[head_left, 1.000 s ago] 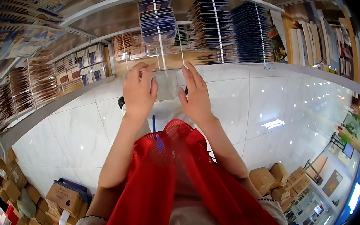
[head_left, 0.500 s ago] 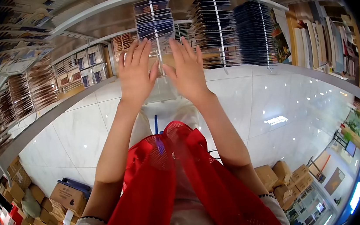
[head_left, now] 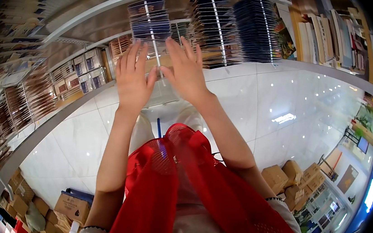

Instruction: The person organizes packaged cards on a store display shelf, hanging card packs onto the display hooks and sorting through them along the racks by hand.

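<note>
My left hand (head_left: pixel 133 82) and my right hand (head_left: pixel 185 74) reach up side by side, palms turned away. Their fingers are stretched out, with the thumbs pointing toward each other on either side of a white display hook (head_left: pixel 153 42). Blue flat packs (head_left: pixel 150 24) hang in a row on that hook. My fingertips are at the lower edge of the nearest pack; whether they touch it I cannot tell. Right of my right hand hang a stack of dark flat packs (head_left: pixel 216 27) and another of navy flat packs (head_left: pixel 253 28).
Small boxed items (head_left: pixel 89 67) and more hanging packs (head_left: pixel 39 102) fill the left side. Books (head_left: pixel 330 40) stand on a shelf at the right. A metal rail (head_left: pixel 46 121) edges the racks. Cardboard boxes (head_left: pixel 72 206) lie behind on the tiled floor (head_left: pixel 234 98).
The view has shifted slightly, so the rack and both hands sit a little further left. My fingers keep nearly the same outstretched pose at the hanging packs.
</note>
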